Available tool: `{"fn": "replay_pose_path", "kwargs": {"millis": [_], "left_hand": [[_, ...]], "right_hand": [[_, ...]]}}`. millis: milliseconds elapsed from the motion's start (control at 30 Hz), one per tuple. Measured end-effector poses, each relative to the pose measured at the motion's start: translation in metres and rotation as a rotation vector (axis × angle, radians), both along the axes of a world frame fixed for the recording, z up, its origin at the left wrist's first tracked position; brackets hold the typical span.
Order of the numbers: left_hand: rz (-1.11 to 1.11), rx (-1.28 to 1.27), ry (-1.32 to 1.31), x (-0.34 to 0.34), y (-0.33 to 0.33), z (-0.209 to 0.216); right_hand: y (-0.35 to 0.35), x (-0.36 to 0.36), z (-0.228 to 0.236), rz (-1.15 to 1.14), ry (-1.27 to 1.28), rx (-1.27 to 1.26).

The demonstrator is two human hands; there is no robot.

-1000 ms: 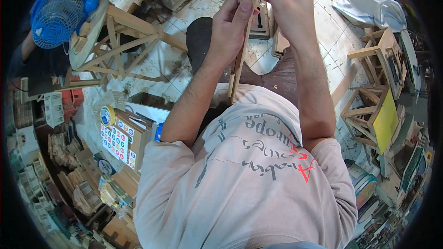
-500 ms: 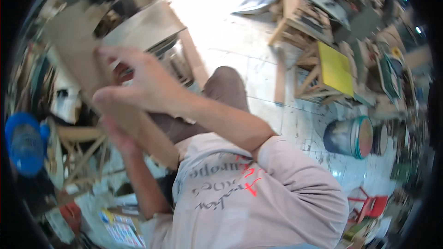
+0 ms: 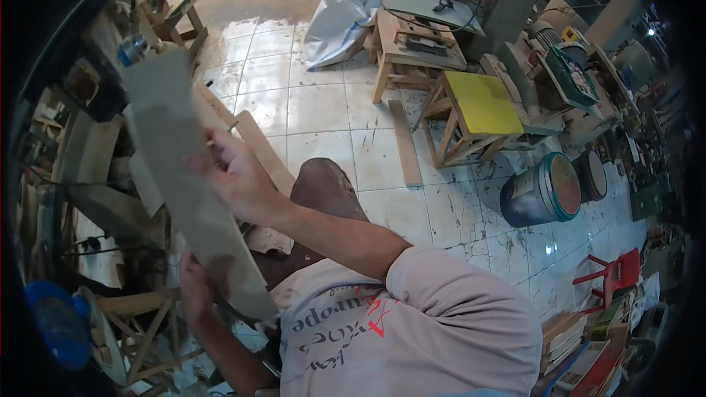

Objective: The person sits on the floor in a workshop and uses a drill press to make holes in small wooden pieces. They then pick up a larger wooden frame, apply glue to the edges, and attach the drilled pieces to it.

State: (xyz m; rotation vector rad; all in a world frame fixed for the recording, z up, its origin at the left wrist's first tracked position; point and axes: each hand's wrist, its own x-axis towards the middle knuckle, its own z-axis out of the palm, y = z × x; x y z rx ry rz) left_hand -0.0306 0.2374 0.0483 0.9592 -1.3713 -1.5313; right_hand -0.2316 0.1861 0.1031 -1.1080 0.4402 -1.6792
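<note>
A long flat wooden board (image 3: 173,132), pale and greyish, slants from the upper left down toward my shirt. My left hand (image 3: 197,287) grips its lower left edge, and part of that hand is hidden behind the board. On the right edge, about midway along, my right hand (image 3: 239,176) has its fingers bent against the board; they are slightly blurred. Below the board my knee in brown trousers (image 3: 323,184) shows.
Beyond my knee, strips of wood (image 3: 261,151) lean near a machine. A yellow-topped stool (image 3: 482,103), a wooden plank (image 3: 404,143) and a paint bucket (image 3: 540,191) stand or lie on the tiled floor at the right. A red chair (image 3: 618,276) is lower right.
The view has shifted, showing more floor ahead. The board has swung to a steeper slant, its broad face now toward me. My right hand's fingers have closed in on its edge.
</note>
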Motion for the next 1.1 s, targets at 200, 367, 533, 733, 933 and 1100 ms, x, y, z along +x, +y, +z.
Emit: {"fn": "replay_pose_path", "kwargs": {"millis": [200, 367, 533, 733, 933, 1100], "left_hand": [[-0.199, 0.083, -0.348, 0.004, 0.009, 0.013], [-0.336, 0.32, -0.415, 0.019, 0.011, 0.008], [-0.618, 0.338, -0.586, 0.023, 0.001, -0.015], [-0.802, 0.433, -0.508, 0.044, -0.013, -0.002], [-0.294, 0.154, 0.442, 0.072, -0.018, 0.04], [0.254, -0.411, 0.403, 0.011, -0.015, 0.03]], "right_hand": [[-0.009, -0.052, -0.037, -0.257, -0.188, 0.196], [0.027, -0.09, -0.072, -1.117, 0.977, 0.186], [0.074, -0.076, -0.1, -0.111, 1.603, -0.382], [0.07, -0.066, -0.103, 0.38, 1.524, -0.415], [0.076, -0.047, -0.1, 0.167, 1.092, -0.043], [0.076, -0.016, -0.09, 0.159, 0.904, 0.107]]}}
